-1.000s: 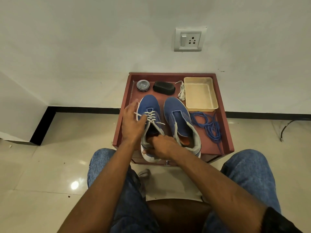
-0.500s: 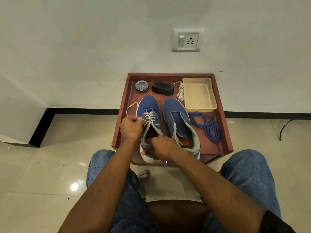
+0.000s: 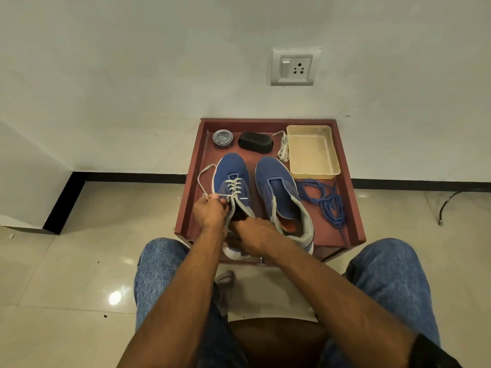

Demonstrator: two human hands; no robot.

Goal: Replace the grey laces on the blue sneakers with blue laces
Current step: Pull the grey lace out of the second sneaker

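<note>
- The left hand [image 3: 210, 209] is curled tight around the free end of the grey lace [image 3: 235, 185], pinching it just off the left sneaker [image 3: 231, 179] at that shoe's 8 o'clock; a loop of the lace arcs out over the tray rim [image 3: 190, 181].
- The right hand [image 3: 255, 236] rests at the heel of the same shoe, fingers bent over its collar as if to steady it; what exactly they grip, I cannot tell.
- That sneaker sits at about 9 o'clock on the red tray, its lace crossed through the upper eyelets but loose near the tongue, so I'd say unlacing has only begun.
- The right sneaker [image 3: 279, 187], beside it, already has bare eyelets; a pale lace bundle [image 3: 283, 146] lies at 12 o'clock next to the cream tray [image 3: 313, 152], likely its old lace.
- The blue laces [image 3: 325, 201] lie tangled at 3 o'clock, untouched. No blue lace is threaded yet, so most of the job remains.
</note>
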